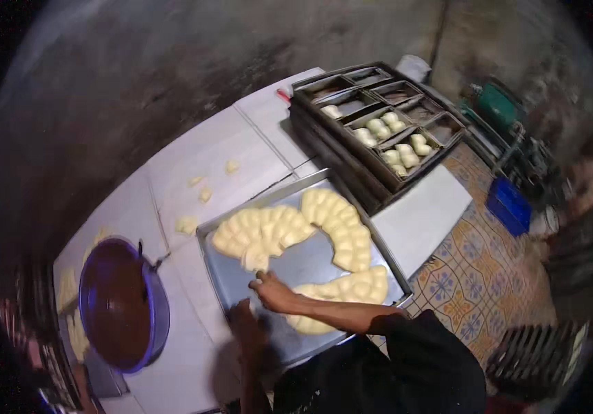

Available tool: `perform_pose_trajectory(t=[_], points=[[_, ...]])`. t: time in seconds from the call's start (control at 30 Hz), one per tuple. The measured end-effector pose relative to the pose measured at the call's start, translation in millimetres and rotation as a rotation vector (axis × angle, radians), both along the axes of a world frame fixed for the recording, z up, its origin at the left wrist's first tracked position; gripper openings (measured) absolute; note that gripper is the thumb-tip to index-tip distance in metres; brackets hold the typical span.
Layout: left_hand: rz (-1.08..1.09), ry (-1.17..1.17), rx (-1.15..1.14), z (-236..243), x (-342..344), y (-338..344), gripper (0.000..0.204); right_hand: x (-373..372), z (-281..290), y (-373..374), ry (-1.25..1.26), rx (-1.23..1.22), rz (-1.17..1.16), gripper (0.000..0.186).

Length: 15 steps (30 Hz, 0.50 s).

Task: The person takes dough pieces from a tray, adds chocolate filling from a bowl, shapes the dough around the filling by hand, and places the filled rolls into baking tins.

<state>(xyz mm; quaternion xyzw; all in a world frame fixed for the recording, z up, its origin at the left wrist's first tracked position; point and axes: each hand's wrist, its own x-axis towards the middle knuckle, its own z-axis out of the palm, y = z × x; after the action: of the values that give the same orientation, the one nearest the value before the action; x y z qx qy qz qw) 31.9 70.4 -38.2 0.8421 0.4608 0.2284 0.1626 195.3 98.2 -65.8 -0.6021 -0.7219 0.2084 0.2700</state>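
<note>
The left hand [247, 324] is resting flat on the metal tray [296, 265], holding nothing; the right hand [274, 291] is reaching for dough pieces [262, 234] — grip unclear — and soft pieces are likely sticking together, tearing.

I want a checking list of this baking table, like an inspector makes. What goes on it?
Surface: white table, bent by the lens.
Job's things: metal tray with pale dough pieces in a curved row.
Clutter: blue bowl of brown filling; stray dough bits; dark loaf tins, some holding dough.
Hands: right hand on the tray by the dough; left hand at the tray's near edge, blurred.
Cables: nothing seen.
Surroundings: patterned floor tiles, blue crate.
</note>
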Motion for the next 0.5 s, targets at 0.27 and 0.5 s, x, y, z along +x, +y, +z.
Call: perform_pose_trajectory(t=[0.27, 0.5], points=[[-0.071, 0.196, 0.106, -27, -7, -4, 0.046, 194, 167, 9, 0.854, -0.178, 0.093, 0.067], [0.162, -0.241, -0.268, -18, -10, 0, 0.04, 403, 241, 149, 0.135, 0.197, -0.311, 0.041]])
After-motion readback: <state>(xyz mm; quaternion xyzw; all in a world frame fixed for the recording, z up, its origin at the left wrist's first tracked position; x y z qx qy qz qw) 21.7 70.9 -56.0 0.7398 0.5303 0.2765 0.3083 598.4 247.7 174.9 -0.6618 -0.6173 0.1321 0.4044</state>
